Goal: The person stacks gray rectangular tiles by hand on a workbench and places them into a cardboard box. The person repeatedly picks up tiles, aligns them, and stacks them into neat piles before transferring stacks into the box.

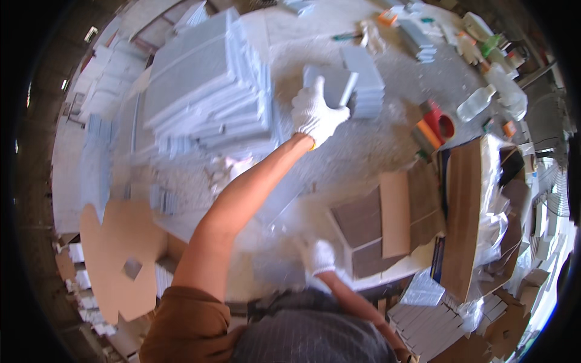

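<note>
One dark cap [308,340]; left hand [317,116], fingers around one grey panel [334,86]; right hand [318,258], fingers unclear.

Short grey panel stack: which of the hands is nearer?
Left. The left hand is just left of the short grey panel stack; the right hand is farther, near the body.

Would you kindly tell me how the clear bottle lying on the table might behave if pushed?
The clear bottle would probably roll, since it lies on its side with a rounded body. Its see-through body looks plastic, so it may dent when gripped.
</note>
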A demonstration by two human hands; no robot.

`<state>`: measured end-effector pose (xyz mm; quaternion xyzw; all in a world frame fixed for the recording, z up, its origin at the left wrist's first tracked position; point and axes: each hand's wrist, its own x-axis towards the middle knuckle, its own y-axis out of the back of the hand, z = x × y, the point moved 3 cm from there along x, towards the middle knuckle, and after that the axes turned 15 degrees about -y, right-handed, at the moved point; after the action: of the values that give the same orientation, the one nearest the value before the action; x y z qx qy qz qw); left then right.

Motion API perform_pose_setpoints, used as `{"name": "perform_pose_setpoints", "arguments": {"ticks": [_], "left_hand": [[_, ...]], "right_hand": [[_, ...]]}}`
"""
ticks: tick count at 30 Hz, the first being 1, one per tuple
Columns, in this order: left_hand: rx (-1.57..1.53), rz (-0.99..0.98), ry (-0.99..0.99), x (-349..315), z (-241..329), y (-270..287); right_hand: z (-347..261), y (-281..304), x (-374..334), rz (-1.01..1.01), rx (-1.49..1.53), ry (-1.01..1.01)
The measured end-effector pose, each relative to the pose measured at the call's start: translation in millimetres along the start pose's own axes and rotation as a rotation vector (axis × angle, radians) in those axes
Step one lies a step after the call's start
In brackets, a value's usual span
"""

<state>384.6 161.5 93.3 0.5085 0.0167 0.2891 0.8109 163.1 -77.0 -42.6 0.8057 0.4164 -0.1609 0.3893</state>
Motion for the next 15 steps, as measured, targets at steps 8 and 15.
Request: {"name": "perform_pose_setpoints", "arguments": {"ticks": [8, 15], "left_hand": [[-0.077, -0.241, -0.584, -261.4, 5.4, 140.2], [0.050, -0.571, -0.558, -397.0, -24.3, 124.6]], "right_hand": [[-7.6, 25.0, 3.2, -0.013, 0.120, -0.079], [1.9, 17.3, 20.3, -0.226, 0.318, -0.188]]}}
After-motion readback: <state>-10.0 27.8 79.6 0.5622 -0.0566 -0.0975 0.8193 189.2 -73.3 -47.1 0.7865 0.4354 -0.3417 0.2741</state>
